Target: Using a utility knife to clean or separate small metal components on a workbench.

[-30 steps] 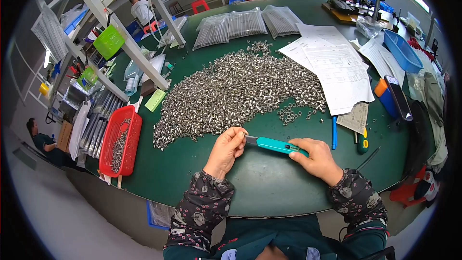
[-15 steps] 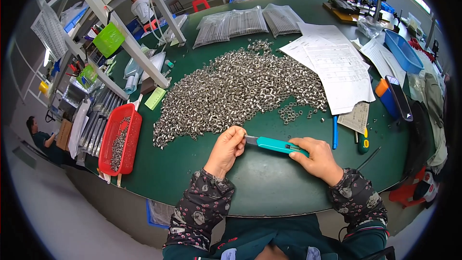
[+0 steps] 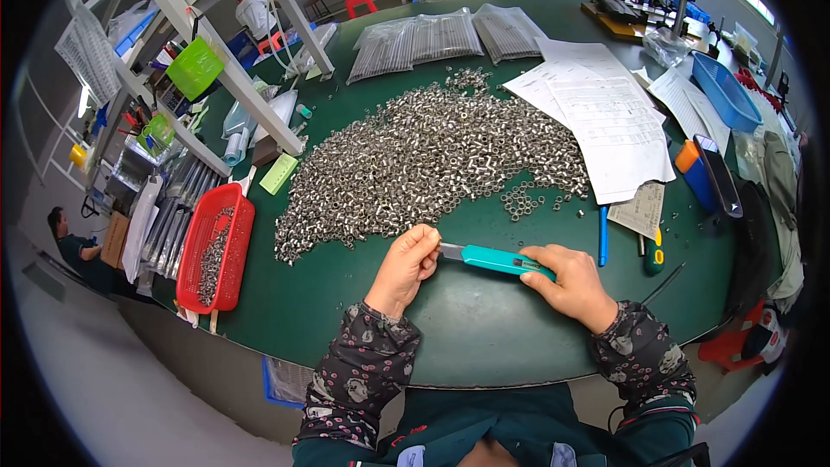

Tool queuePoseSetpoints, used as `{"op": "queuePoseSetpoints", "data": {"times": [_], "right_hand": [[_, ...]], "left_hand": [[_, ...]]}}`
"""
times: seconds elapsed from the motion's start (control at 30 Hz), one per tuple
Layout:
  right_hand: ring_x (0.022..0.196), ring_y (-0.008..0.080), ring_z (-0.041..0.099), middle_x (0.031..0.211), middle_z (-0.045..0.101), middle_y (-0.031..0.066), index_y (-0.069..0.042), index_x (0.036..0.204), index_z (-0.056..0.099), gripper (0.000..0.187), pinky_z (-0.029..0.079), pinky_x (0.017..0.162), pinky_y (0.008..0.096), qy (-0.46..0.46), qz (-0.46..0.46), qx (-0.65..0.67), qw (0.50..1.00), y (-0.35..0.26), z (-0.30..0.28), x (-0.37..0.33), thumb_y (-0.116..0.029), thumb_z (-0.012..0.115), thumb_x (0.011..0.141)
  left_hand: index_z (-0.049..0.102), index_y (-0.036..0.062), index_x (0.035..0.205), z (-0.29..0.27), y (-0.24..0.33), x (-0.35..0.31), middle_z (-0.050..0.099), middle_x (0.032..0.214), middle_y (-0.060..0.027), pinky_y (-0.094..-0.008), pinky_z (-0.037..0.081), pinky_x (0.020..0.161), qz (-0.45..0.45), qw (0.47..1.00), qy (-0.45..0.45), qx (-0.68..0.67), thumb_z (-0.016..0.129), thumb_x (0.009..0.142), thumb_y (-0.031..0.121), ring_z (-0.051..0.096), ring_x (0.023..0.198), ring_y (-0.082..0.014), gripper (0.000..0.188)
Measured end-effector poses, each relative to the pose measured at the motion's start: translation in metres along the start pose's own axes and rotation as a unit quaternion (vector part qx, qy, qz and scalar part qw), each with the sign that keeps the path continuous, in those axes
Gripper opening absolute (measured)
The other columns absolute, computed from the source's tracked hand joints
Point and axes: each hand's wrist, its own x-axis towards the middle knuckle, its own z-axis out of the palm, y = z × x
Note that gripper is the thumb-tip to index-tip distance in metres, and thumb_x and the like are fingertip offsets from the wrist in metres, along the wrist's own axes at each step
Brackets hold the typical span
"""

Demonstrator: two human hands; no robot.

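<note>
My right hand (image 3: 568, 284) is closed round the teal handle of a utility knife (image 3: 494, 259), its blade out and pointing left. At the blade's tip, my left hand (image 3: 405, 268) is closed in a pinch, thumb against fingers. Whatever sits in that pinch is too small or hidden to make out. Both hands are above the near part of the green table (image 3: 484, 329). Just beyond them spreads a large heap of small silver metal rings (image 3: 424, 156), with a few loose rings (image 3: 521, 201) at its right front edge.
A red basket (image 3: 238, 266) with some rings stands left. Bagged rods (image 3: 445, 39) lie behind the heap, paper sheets (image 3: 609, 134) to its right. A blue pen (image 3: 603, 238), yellow-green-handled tool (image 3: 654, 252) and phone (image 3: 718, 175) lie right. A shelf frame (image 3: 242, 91) rises left.
Almost nothing differs. My left fingers have shifted very slightly at the blade's tip; the knife and my right hand stay in place.
</note>
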Motion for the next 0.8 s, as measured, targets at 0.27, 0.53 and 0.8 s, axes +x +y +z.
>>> {"op": "queuePoseSetpoints", "data": {"times": [0.27, 0.53, 0.8], "right_hand": [[0.059, 0.0283, 0.053, 0.067, 0.053, 0.0089, -0.011, 0.093, 0.059, 0.024, 0.041, 0.051, 0.0378, 0.005, -0.019, -0.035, 0.999, -0.005, -0.003, 0.000, -0.026, 0.058, 0.074], [0.057, 0.0279, 0.053, 0.066, 0.052, 0.0085, -0.010, 0.092, 0.058, 0.023, 0.041, 0.049, 0.0370, 0.030, -0.064, -0.063, 0.996, -0.004, -0.001, 0.000, -0.023, 0.060, 0.074], [0.060, 0.0293, 0.055, 0.070, 0.056, 0.0108, -0.008, 0.093, 0.059, 0.025, 0.043, 0.051, 0.0372, 0.016, -0.058, 0.003, 0.998, 0.002, 0.000, 0.000, -0.024, 0.060, 0.073]], "left_hand": [[0.049, 0.0078, 0.073, -0.003, 0.001, 0.000, 0.043, 0.061, 0.0035, -0.0147, 0.022, 0.038, -0.014, 1.000, -0.002, 0.016, 0.050, 0.086, 0.019, 0.031, 0.045, -0.0008, 0.017], [0.047, 0.0077, 0.072, -0.003, 0.001, 0.000, 0.043, 0.060, 0.0025, -0.0157, 0.022, 0.036, -0.016, 1.000, 0.000, -0.008, 0.049, 0.086, 0.019, 0.031, 0.044, -0.0015, 0.018], [0.047, 0.0070, 0.079, 0.004, 0.004, -0.002, 0.044, 0.064, 0.0002, -0.0154, 0.023, 0.035, -0.012, 0.999, 0.006, -0.036, 0.047, 0.086, 0.016, 0.036, 0.048, -0.0038, 0.011]]}}
